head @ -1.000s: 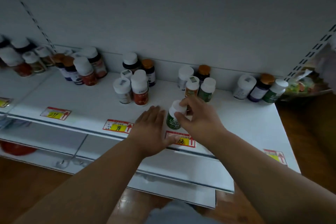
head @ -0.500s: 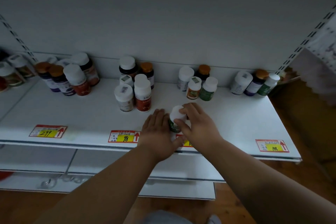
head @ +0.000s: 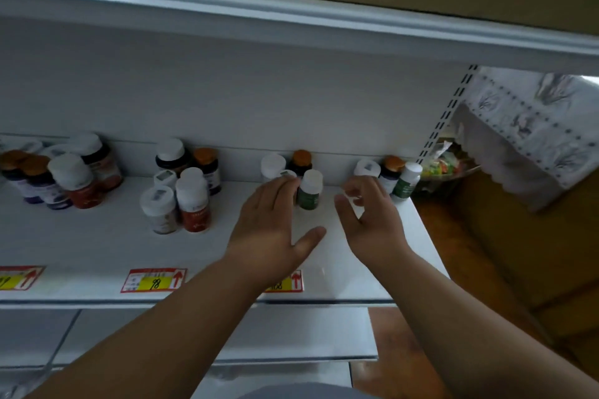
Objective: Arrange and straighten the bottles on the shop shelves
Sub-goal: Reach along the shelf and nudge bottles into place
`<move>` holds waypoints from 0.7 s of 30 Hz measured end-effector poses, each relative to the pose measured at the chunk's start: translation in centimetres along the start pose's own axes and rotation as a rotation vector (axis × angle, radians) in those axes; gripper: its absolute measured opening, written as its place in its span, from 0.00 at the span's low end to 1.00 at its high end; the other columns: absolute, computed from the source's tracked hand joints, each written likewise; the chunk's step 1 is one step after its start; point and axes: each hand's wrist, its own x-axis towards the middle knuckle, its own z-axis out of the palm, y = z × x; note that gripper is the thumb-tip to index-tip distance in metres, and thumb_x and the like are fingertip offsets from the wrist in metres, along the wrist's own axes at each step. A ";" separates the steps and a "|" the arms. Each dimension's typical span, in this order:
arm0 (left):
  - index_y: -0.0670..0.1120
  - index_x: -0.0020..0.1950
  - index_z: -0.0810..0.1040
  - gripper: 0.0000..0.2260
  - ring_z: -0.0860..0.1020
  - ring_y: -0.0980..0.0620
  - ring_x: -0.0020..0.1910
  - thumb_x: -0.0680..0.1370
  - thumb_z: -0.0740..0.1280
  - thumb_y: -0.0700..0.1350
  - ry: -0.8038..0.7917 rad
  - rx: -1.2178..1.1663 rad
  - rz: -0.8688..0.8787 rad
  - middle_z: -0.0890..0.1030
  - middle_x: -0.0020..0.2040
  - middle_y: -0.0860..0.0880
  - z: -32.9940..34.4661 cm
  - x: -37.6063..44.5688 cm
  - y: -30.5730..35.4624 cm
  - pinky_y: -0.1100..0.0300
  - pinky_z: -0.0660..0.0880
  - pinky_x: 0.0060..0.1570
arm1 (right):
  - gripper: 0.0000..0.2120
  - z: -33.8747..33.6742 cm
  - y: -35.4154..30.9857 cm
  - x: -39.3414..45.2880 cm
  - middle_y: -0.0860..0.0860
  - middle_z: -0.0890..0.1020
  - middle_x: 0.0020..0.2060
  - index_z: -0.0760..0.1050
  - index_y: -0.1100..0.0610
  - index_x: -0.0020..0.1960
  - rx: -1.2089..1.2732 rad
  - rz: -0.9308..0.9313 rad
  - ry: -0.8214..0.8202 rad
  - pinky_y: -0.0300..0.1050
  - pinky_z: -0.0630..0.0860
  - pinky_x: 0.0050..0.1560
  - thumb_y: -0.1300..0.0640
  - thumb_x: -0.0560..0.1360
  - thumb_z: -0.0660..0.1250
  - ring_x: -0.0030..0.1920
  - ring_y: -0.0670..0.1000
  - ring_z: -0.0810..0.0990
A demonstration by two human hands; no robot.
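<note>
- Bottles stood upright in small clusters along the back of the white shelf [head: 97,246], which ran across the middle of the frame.
- The green-labelled bottle [head: 310,190] with a white cap stood near the frame's centre, in front of a white-capped bottle [head: 273,165] and an orange-capped bottle [head: 301,161].
- Your left hand [head: 270,230] lay flat and palm-down just left of the green-labelled bottle, fingers [head: 275,191] spread straight and gripping nothing; the fingertips covered most of a small bottle [head: 287,174] beside it.
- Your right hand [head: 369,220] hovered to that bottle's right, apart from it, its fingers loosely curled and empty.
- At centre-left stood another cluster, with a red-labelled bottle [head: 193,201] and a pale bottle [head: 158,209] in front.
- At the far left was a darker group [head: 58,178] of bottles with orange and white caps.
- At the shelf's right end stood three more bottles, including a second green one [head: 406,180].
- Price tags sat on the shelf's front edge; one [head: 154,280] read 98.
</note>
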 end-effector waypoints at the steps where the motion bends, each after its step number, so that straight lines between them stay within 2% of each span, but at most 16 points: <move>1: 0.48 0.75 0.59 0.37 0.62 0.47 0.72 0.73 0.58 0.68 -0.020 -0.012 -0.008 0.64 0.74 0.48 0.9 0.8 1.1 0.52 0.59 0.70 | 0.08 -0.9 1.3 0.4 0.44 0.74 0.48 0.70 0.47 0.52 -0.024 0.014 0.005 0.35 0.73 0.43 0.45 0.76 0.63 0.47 0.43 0.75; 3: 0.54 0.75 0.52 0.36 0.57 0.51 0.73 0.73 0.57 0.70 -0.049 -0.032 -0.034 0.59 0.76 0.52 3.3 2.4 3.2 0.55 0.55 0.70 | 0.09 -2.7 4.0 1.3 0.44 0.74 0.49 0.70 0.47 0.53 -0.070 0.017 -0.002 0.39 0.76 0.44 0.46 0.76 0.63 0.47 0.45 0.76; 5: 0.57 0.74 0.50 0.34 0.54 0.54 0.73 0.73 0.57 0.69 -0.064 -0.060 -0.070 0.57 0.75 0.55 5.6 3.5 5.4 0.58 0.53 0.67 | 0.09 -4.4 6.9 2.3 0.45 0.74 0.51 0.70 0.47 0.54 -0.084 0.033 -0.025 0.40 0.77 0.45 0.47 0.76 0.65 0.48 0.45 0.76; 8: 0.53 0.74 0.54 0.34 0.56 0.54 0.71 0.73 0.56 0.67 -0.067 -0.079 -0.068 0.60 0.74 0.53 8.7 5.0 8.5 0.60 0.54 0.66 | 0.11 -6.3 11.3 3.9 0.43 0.71 0.51 0.69 0.44 0.56 -0.087 0.076 -0.067 0.36 0.73 0.45 0.47 0.75 0.66 0.49 0.44 0.75; 10: 0.50 0.75 0.58 0.33 0.59 0.52 0.71 0.74 0.58 0.65 -0.070 -0.049 -0.061 0.63 0.73 0.50 10.4 6.0 10.0 0.59 0.57 0.67 | 0.14 -6.5 14.1 4.5 0.41 0.69 0.52 0.67 0.41 0.58 -0.126 0.084 -0.115 0.37 0.71 0.47 0.47 0.74 0.66 0.52 0.45 0.73; 13: 0.46 0.74 0.61 0.33 0.63 0.50 0.70 0.75 0.62 0.62 -0.084 -0.034 -0.076 0.66 0.72 0.48 12.7 7.0 11.7 0.57 0.60 0.68 | 0.21 -6.1 17.8 5.3 0.48 0.66 0.64 0.63 0.41 0.64 -0.218 0.124 -0.185 0.43 0.71 0.55 0.48 0.74 0.67 0.62 0.52 0.70; 15: 0.46 0.74 0.62 0.32 0.64 0.49 0.70 0.75 0.63 0.62 -0.099 -0.031 -0.107 0.66 0.72 0.48 13.8 7.4 12.5 0.55 0.61 0.68 | 0.26 -5.9 19.7 6.5 0.50 0.58 0.72 0.59 0.39 0.67 -0.267 0.180 -0.237 0.51 0.70 0.65 0.49 0.74 0.67 0.71 0.57 0.63; 17: 0.47 0.74 0.62 0.32 0.63 0.50 0.70 0.75 0.63 0.61 -0.101 -0.011 -0.141 0.66 0.72 0.48 14.5 7.7 13.0 0.56 0.61 0.68 | 0.30 -5.9 20.8 8.0 0.49 0.52 0.76 0.54 0.38 0.70 -0.294 0.235 -0.307 0.56 0.64 0.71 0.49 0.75 0.66 0.75 0.58 0.56; 19: 0.47 0.74 0.62 0.32 0.63 0.50 0.70 0.75 0.63 0.61 -0.105 0.001 -0.182 0.66 0.73 0.48 15.0 7.9 13.3 0.56 0.61 0.68 | 0.30 -5.7 21.4 9.0 0.47 0.53 0.76 0.55 0.40 0.71 -0.298 0.253 -0.324 0.55 0.64 0.70 0.51 0.75 0.66 0.74 0.57 0.57; 21: 0.47 0.75 0.62 0.32 0.64 0.49 0.70 0.76 0.62 0.61 -0.115 0.005 -0.226 0.65 0.73 0.48 15.3 8.1 13.4 0.54 0.62 0.68 | 0.27 -5.3 21.7 8.9 0.48 0.62 0.71 0.59 0.41 0.68 -0.287 0.213 -0.267 0.53 0.68 0.65 0.53 0.74 0.66 0.69 0.56 0.64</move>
